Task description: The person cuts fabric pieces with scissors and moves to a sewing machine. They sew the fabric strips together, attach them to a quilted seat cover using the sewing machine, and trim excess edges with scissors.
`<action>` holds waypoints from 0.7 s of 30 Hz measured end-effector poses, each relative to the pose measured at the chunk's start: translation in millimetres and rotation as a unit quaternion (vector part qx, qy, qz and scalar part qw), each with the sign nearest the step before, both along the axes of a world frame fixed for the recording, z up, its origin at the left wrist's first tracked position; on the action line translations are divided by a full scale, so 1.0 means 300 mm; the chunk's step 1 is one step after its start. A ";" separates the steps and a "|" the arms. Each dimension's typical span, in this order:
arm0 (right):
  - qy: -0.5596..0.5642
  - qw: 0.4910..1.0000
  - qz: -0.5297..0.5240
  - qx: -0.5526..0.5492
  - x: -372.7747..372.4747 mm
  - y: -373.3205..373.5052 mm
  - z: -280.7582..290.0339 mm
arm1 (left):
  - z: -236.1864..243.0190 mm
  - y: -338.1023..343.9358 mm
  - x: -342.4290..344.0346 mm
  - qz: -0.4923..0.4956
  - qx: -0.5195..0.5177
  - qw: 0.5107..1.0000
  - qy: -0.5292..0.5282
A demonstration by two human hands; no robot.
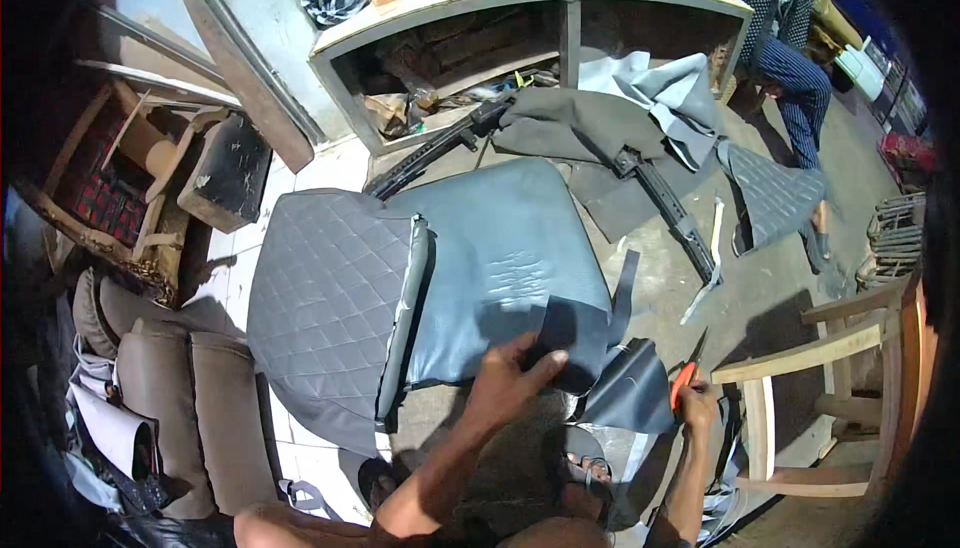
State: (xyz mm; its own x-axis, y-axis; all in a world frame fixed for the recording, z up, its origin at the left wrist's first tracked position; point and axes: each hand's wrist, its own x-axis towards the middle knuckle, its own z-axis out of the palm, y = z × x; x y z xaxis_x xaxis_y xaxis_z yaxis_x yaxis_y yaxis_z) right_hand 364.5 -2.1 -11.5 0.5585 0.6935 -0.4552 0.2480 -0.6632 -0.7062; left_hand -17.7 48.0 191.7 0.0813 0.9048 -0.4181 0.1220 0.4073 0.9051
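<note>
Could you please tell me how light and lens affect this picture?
In the head view, highlights pick out wrinkles on the blue-grey cushion; a dark shadow lies on it beside the left hand; the wooden frame shadows the floor; the bench looks bowed, likely from the fisheye; the corners turn black.

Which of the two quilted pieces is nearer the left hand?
The large quilted piece, at the left side of the blue pad. The smaller quilted piece lies farther from the left hand, by the other person's foot.
</note>
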 end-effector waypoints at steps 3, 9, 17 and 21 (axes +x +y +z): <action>0.221 0.959 -0.087 0.151 -0.050 -0.056 0.011 | 0.026 0.032 0.011 -0.041 0.014 0.999 0.017; 0.393 0.901 -0.144 0.114 -0.476 -0.113 0.427 | 0.108 0.012 -0.040 -0.095 0.005 0.995 -0.001; 0.278 0.959 0.024 0.052 -0.519 -0.028 0.712 | 0.116 0.087 -0.128 -0.456 0.197 0.859 -0.125; 0.158 0.985 0.075 -0.008 -0.476 -0.071 0.864 | 0.048 0.572 -0.482 -0.148 0.268 0.736 0.604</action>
State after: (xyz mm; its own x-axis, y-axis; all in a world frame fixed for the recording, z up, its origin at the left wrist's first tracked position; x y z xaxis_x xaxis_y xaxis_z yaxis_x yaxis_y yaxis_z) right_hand 221.7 -23.5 247.6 0.2798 0.7485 -0.6013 0.1131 -0.6476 -0.7535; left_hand -162.2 219.5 206.0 0.1700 0.9834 0.0634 0.9809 -0.1750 0.0848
